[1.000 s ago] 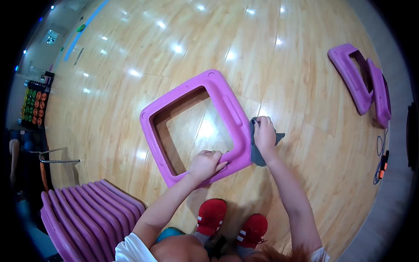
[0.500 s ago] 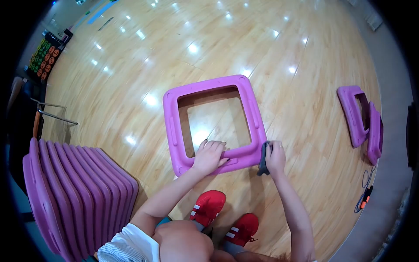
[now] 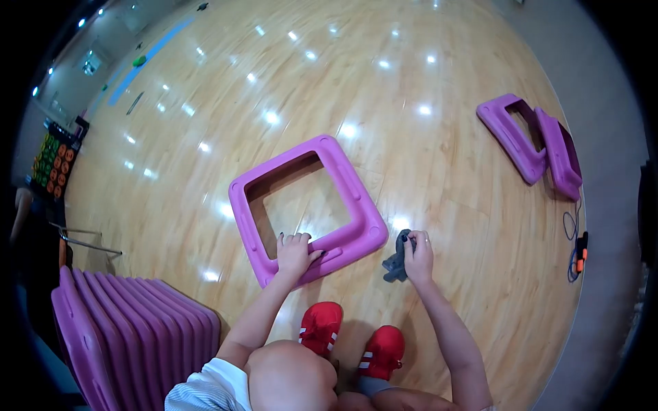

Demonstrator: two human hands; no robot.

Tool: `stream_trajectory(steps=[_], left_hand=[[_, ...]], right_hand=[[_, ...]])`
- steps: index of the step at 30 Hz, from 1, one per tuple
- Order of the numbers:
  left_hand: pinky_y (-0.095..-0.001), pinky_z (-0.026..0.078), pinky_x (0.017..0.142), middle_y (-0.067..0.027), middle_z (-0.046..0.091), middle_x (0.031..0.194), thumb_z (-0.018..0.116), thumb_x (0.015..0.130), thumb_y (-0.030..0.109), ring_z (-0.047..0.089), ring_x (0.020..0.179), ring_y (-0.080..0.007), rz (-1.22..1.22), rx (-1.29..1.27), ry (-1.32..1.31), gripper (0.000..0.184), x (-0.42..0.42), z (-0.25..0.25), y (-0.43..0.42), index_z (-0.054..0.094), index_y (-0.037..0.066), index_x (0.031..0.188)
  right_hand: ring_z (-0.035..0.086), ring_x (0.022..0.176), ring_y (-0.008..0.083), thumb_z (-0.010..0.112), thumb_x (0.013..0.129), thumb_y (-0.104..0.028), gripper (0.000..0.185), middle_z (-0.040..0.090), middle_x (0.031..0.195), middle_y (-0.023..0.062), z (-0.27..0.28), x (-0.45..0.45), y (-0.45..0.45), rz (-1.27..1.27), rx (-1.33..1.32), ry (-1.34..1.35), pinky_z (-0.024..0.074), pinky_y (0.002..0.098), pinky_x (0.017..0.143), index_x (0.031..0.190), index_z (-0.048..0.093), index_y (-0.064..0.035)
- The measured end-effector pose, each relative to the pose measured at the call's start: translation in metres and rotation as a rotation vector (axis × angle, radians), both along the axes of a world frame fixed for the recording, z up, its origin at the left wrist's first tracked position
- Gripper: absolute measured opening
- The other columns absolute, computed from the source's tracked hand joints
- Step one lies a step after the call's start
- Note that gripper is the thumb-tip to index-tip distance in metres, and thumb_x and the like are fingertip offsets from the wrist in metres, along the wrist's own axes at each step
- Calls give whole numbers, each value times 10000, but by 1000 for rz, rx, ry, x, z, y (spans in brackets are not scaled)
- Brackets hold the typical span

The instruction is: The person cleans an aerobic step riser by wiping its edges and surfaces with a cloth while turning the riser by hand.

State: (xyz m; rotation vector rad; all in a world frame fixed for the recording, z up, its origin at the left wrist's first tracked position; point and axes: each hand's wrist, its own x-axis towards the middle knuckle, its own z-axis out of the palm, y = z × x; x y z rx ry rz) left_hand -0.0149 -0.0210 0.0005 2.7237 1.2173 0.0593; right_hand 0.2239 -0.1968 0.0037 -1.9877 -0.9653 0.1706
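Shiny wooden floor [image 3: 452,198] spreads before me, a purple frame [image 3: 348,183] resting on it; the left hand [image 3: 294,256] has fingers curled over its near side, the right hand [image 3: 419,259] fingers closed, pinching grey cloth [image 3: 395,266] just beside.

Floor [image 3: 445,171]: wood planks, glossy, reflecting overhead lights.
Items on surface: purple frame [image 3: 354,188], center, opening upward; two more frames [image 3: 504,140], close together, near right edge; cord [image 3: 571,267], below that pair, at floor edge; nested stack [image 3: 137,329] of purple frames, lower left; red shoes [image 3: 321,325], below center; blue strip [image 3: 151,58], upper left.
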Motion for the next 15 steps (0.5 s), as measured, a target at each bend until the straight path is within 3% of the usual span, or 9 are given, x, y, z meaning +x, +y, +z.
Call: stream_trajectory(steps=[6, 10, 14, 15], left_hand=[[-512, 293, 1012, -72, 612, 967, 689, 712, 451, 549, 990, -243, -13, 25, 81, 468, -11, 1, -2, 597, 106, 1014], [-524, 276, 1021, -76, 593, 1038, 699, 706, 448, 524, 1039, -246, 59, -21, 45, 511, -19, -3, 0, 583, 116, 1077], [-473, 272, 1007, -91, 581, 1062, 709, 702, 405, 480, 1088, -282, 105, -38, -33, 532, -31, 1, -1, 564, 105, 1117], [-472, 275, 998, -94, 580, 1058, 707, 706, 394, 480, 1082, -284, 79, -20, -72, 522, -36, 1, 0, 564, 102, 1114]], right_hand=[[570, 852, 316, 553, 845, -90, 123, 573, 870, 151, -8, 5, -6, -93, -16, 112, 452, 397, 734, 936, 518, -15], [580, 809, 302, 579, 820, -81, 103, 591, 842, 145, 14, 1, -1, -41, 67, 24, 458, 392, 709, 897, 537, -26], [582, 804, 295, 592, 803, -70, 79, 595, 807, 138, 53, -17, 18, 221, 65, 122, 460, 390, 703, 842, 547, -19], [580, 821, 301, 585, 805, -62, 111, 592, 836, 152, 68, -22, 26, 260, 80, 164, 463, 389, 726, 901, 549, -18]])
